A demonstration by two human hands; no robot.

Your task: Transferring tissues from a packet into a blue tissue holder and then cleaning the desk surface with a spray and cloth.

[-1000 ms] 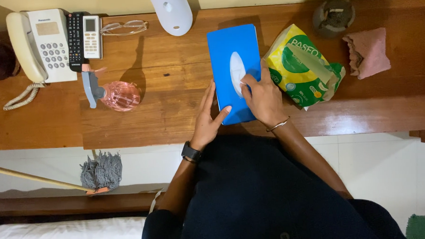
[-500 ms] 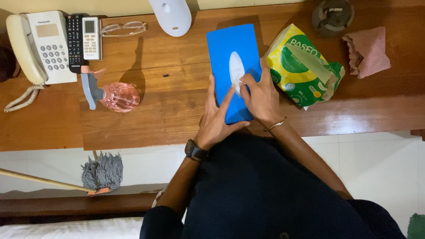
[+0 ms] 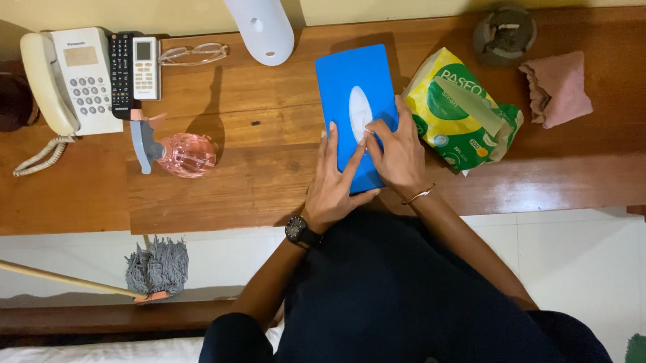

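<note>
A blue tissue box (image 3: 351, 77) lies flat on the wooden desk (image 3: 265, 169), with a white oval opening on top. My left hand (image 3: 334, 185) rests flat on the box's near left part, forefinger stretched toward the opening. My right hand (image 3: 397, 154) sits on the near right part, its fingertips pinched at the lower edge of the oval opening, on what looks like a bit of white tissue. A yellow and green soft pack of tissues (image 3: 464, 112) lies just right of the box, beside my right hand.
On the desk: a white telephone (image 3: 69, 79), two remote controls (image 3: 134, 66), glasses (image 3: 193, 54), a pink spray bottle (image 3: 175, 152), a white dispenser (image 3: 259, 23), a dark round object (image 3: 504, 30), a pink cloth (image 3: 556, 87). A grey mop (image 3: 154, 270) leans below the desk.
My left hand has slid up from the box's near edge onto its top. My right hand's fingers have moved to the oval opening.
</note>
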